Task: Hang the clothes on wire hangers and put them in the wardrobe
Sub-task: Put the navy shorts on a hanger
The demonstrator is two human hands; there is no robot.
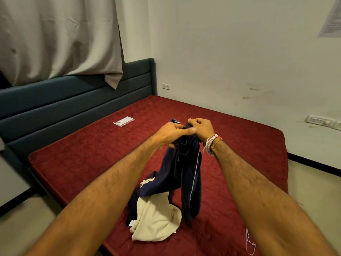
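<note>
A dark navy garment (pixel 186 174) with a thin white side stripe hangs from both my hands above the red mattress (pixel 249 145). My left hand (pixel 170 133) and my right hand (pixel 202 129) pinch its top edge close together, held up at arm's length. Its lower part trails onto the bed. A cream garment (pixel 156 220) lies crumpled on the mattress under the navy one. Part of a thin white wire hanger (pixel 250 242) shows by my right forearm at the bed's near edge. No wardrobe is in view.
A small clear plastic packet (pixel 124 121) lies on the mattress toward the dark padded headboard (pixel 64 106). A beige curtain (pixel 59 37) hangs over the headboard. White walls close the far side and right, with a switch plate (pixel 318 121) on the right wall.
</note>
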